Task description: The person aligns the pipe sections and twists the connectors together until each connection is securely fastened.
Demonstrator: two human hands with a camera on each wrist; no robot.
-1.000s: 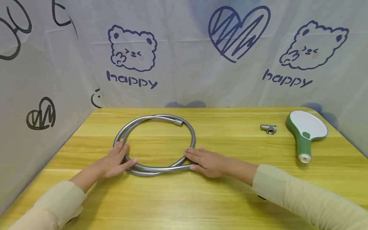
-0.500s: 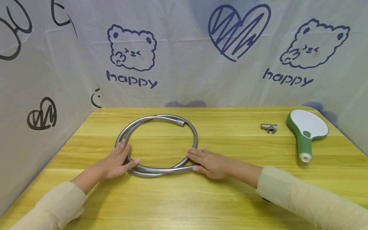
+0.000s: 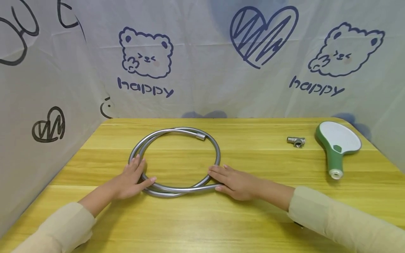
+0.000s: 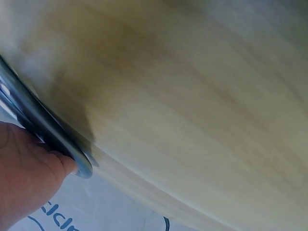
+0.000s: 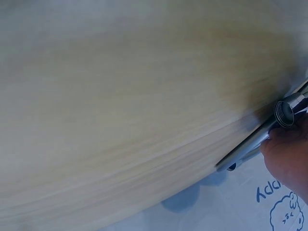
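A grey metal shower hose [image 3: 218,151] lies coiled in a loop on the wooden table. One of its ends, a metal connector [image 3: 200,136], sits at the back of the loop. My left hand [image 3: 128,181] rests on the coil's left side, fingers straight and thumb spread over the front strands. On the right front, my right hand [image 3: 235,182] lies over the coil with straight fingers, thumb beside the outer strand. The hose's other end goes under this hand; the right wrist view shows its threaded connector [image 5: 284,113] by the palm.
A green and white shower head [image 3: 338,140] lies at the right of the table [image 3: 202,225], its handle towards me. Left of it is a small metal tee fitting [image 3: 296,141]. White cloth walls [image 3: 202,80] with drawings stand behind and at the sides.
The coiled hose has shifted a little to the right and slightly towards me, and both hands have moved along with it. The shower head and tee fitting stay in place.
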